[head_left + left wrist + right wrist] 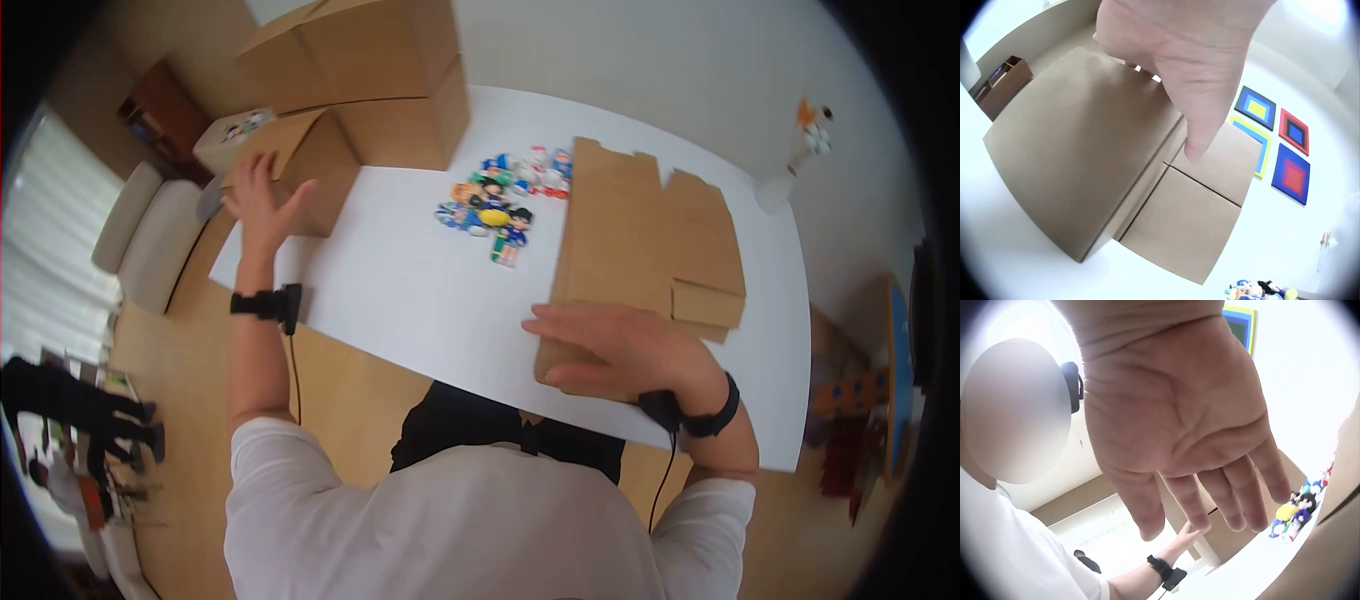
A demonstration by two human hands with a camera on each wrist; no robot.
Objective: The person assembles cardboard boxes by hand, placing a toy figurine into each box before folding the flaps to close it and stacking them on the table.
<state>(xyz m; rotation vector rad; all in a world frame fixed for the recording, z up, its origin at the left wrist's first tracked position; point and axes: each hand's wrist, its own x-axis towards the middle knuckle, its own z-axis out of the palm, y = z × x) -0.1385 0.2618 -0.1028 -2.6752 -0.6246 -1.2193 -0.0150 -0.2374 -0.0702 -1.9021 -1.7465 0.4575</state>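
My left hand [262,208] is at the near left side of a small brown cardboard box [328,185], fingers spread and thumb out. In the left wrist view the hand overlaps the upper edge of this closed box [1079,150]. Over the near end of a stack of flattened cardboard [620,225] is my right hand [630,350], its fingers extended to the left. The right wrist view shows its bare palm [1179,419] with nothing held. Between the small box and the flat cardboard lies a cluster of colourful figure toys [490,215].
Two large cardboard boxes [400,130] stand stacked at the back left of the white table [400,270]. A white vase [773,194] is at the far right corner. A pale sofa [165,240] stands beyond the left edge, and people [75,405] are farther off.
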